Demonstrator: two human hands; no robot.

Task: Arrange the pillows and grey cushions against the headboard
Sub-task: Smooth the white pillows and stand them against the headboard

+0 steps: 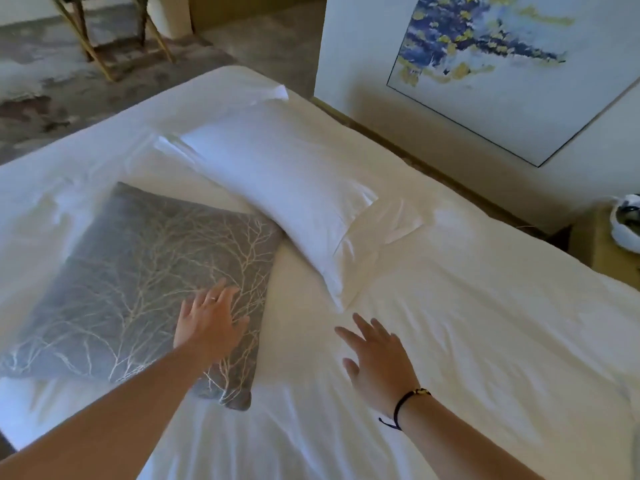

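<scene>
A grey cushion [138, 278] with a pale branch pattern lies flat on the white bed [467, 323], left of centre. My left hand [207, 320] is over its right part with fingers straight and spread; whether it touches the cushion I cannot tell. A white pillow [277, 181] lies diagonally across the bed beyond the cushion, its near corner overlapping the cushion's upper right edge. My right hand [377, 362] reaches out open above the sheet, just short of the pillow's near corner, holding nothing. A low wooden headboard edge [398, 147] runs along the wall at the right.
A framed blue and yellow painting [502, 67] hangs on the white wall above the headboard. A wooden bedside table [595, 244] with a white object [627, 223] stands at the right edge. A folding wooden stand [110, 32] is on the floor beyond the bed.
</scene>
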